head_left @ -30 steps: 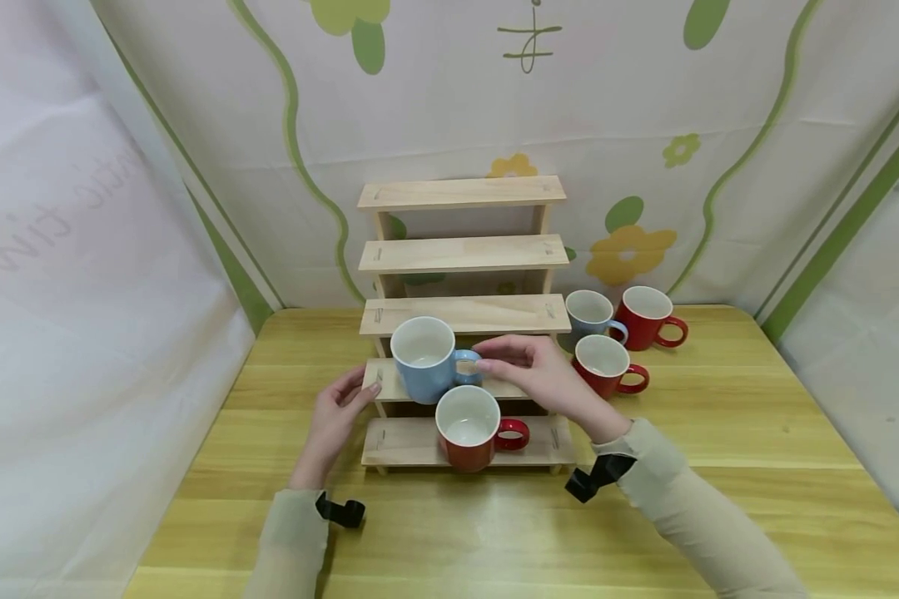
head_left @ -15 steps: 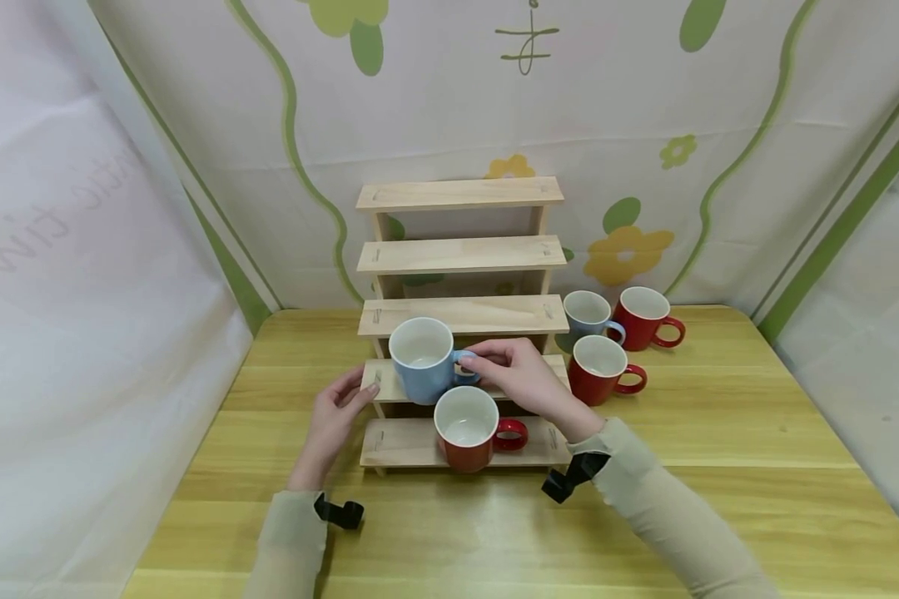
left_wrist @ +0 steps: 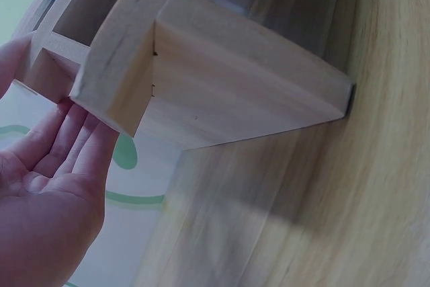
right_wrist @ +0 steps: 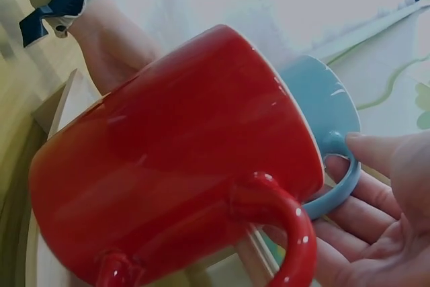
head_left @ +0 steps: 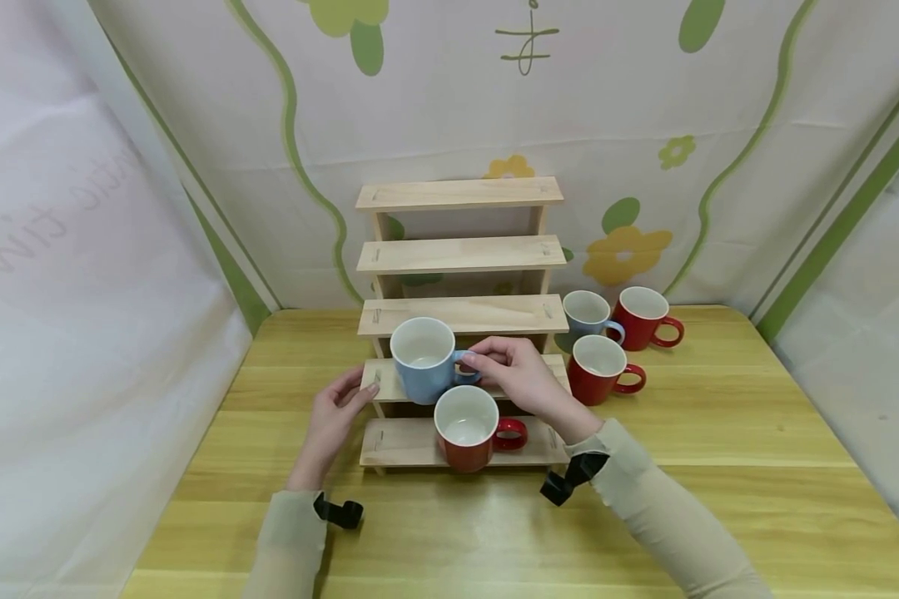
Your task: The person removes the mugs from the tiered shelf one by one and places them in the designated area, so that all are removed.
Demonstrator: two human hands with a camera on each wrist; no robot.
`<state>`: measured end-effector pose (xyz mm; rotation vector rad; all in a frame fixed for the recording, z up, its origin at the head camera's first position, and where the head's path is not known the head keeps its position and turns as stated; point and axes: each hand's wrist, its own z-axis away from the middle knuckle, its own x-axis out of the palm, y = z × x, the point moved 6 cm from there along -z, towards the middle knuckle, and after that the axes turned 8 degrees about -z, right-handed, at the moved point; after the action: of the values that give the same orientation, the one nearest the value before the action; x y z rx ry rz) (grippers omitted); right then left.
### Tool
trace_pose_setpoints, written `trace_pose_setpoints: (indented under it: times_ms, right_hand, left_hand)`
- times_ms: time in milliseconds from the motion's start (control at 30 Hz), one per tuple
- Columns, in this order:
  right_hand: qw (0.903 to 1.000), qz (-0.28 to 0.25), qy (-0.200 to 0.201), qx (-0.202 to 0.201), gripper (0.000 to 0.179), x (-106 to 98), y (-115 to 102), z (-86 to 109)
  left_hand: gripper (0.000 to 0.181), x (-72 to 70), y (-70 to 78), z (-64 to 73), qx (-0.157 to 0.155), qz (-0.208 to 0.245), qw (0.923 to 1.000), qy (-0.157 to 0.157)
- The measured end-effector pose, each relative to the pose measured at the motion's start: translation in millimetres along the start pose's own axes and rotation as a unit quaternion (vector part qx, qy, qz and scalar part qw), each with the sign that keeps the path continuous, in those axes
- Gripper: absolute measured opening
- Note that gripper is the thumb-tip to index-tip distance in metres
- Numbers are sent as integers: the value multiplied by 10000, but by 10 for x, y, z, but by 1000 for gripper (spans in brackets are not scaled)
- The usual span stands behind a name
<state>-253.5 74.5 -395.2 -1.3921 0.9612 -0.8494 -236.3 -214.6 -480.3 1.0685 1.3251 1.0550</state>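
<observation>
A light blue mug point(head_left: 423, 366) stands on the second step from the bottom of a wooden stepped rack point(head_left: 464, 314), its handle pointing right. My right hand point(head_left: 520, 374) pinches that handle between thumb and fingers, which also shows in the right wrist view beyond the red mug point(right_wrist: 175, 159). That red mug sits on the lowest step, in front of the blue one, handle to the right. At the rack's left end, my left hand point(head_left: 339, 412) grips the second step's board, thumb on top. In the left wrist view, the fingers point(left_wrist: 84, 139) lie against the board's underside.
Right of the rack, a second blue mug point(head_left: 586, 313) and two red mugs, one nearer point(head_left: 593, 378) and one farther back point(head_left: 639, 320), stand close together on the wooden table point(head_left: 719, 499). The rack's three upper steps bear nothing. A printed cloth point(head_left: 449, 100) hangs behind.
My right hand has moved left from beside the blue mug's handle and taken hold of it. The mug and my left hand have stayed in place.
</observation>
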Motion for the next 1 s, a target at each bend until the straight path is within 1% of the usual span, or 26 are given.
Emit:
trace_pose_setpoints:
  times_ms: [133,300,533,667,767,867,1000]
  right_hand:
    - [10000,-22,4,56,27,-6,19,13]
    - [9999,-82,32,-125,25,-22,-15,27]
    - [9980,-328,68,-530,22,-93,-250,83]
    - [9951,-533,133,-824,21,-190,-400,144]
    - [9928,-612,207,-1005,20,-288,-465,193]
    - [9912,-635,285,-1125,21,-393,-505,247]
    - [9905,-502,487,-1181,23,-548,-542,339]
  left_hand:
    - [52,-2,3,-3,-19,18,10000,6]
    - [53,-1,6,-7,-36,-33,10000,-10]
    - [53,-4,-4,-9,-43,-38,10000,-13]
    - [53,4,4,-4,-11,20,10000,-43]
    - [53,9,7,-2,19,46,10000,-64]
    - [53,8,0,-4,43,67,9999,-77]
    - [53,8,-1,1,80,53,9999,-89]
